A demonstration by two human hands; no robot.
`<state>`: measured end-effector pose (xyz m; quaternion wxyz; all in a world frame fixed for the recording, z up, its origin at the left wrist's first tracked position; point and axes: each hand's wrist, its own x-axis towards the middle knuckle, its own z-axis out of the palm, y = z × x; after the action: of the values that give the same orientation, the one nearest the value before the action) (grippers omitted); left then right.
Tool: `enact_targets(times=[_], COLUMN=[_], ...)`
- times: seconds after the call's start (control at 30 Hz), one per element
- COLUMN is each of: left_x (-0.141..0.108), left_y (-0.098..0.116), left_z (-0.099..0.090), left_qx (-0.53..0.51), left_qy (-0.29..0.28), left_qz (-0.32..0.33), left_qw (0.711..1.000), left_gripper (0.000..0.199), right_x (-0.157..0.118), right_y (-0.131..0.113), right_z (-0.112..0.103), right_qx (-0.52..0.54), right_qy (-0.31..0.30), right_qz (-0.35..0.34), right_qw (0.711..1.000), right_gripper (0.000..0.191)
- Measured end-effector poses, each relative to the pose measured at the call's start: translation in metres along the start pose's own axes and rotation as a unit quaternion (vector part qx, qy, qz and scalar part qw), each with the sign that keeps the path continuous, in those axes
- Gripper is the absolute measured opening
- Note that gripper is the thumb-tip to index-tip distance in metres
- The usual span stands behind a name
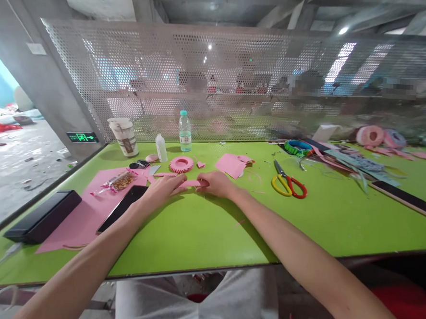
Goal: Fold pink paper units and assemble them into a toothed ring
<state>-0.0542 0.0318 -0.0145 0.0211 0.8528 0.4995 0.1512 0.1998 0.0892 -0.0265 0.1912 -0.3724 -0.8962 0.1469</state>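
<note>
In front of the pink foam ring (pixel 181 165), the left hand (pixel 162 190) and right hand (pixel 217 184) grip closed on opposite ends of a pink foam strip (pixel 193 183) lying crosswise.

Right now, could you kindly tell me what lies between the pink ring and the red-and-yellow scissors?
In the head view, a small pink scrap, a larger cut pink sheet and thin pink trimmings lie there.

Matt pink craft foam strip (pixel 193 183), smooth glossy green surface (pixel 194 235).
Scissors (pixel 283 177): steel blades, shiny plastic handles. Perforated metal screen (pixel 96 61) behind.
</note>
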Motion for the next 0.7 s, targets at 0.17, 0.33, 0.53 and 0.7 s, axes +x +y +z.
enact_targets(times=[0.17,0.33,0.53,0.7], left_x=[-0.001,0.0,0.001,0.001], left_y=[0.005,0.004,0.003,0.002], left_z=[-0.001,0.0,-0.001,0.0], left_qx=[0.032,0.042,0.037,0.031], left_qy=[-0.005,-0.002,-0.005,0.002], left_qz=[0.004,0.007,0.023,0.029], left_qw=[0.999,0.999,0.999,0.999], left_gripper=[0.044,0.047,0.047,0.044], right_x=[0.0,0.0,0.003,0.001], right_y=[-0.006,-0.006,-0.002,-0.003], right_z=[0.005,0.009,0.013,0.015], right_qx=[-0.064,-0.077,-0.073,-0.069], right_qy=[0.008,0.014,0.026,0.035], right_qz=[-0.022,-0.048,-0.07,-0.1], right_qw=[0.998,0.996,0.995,0.992], right_gripper=[0.03,0.029,0.025,0.025])
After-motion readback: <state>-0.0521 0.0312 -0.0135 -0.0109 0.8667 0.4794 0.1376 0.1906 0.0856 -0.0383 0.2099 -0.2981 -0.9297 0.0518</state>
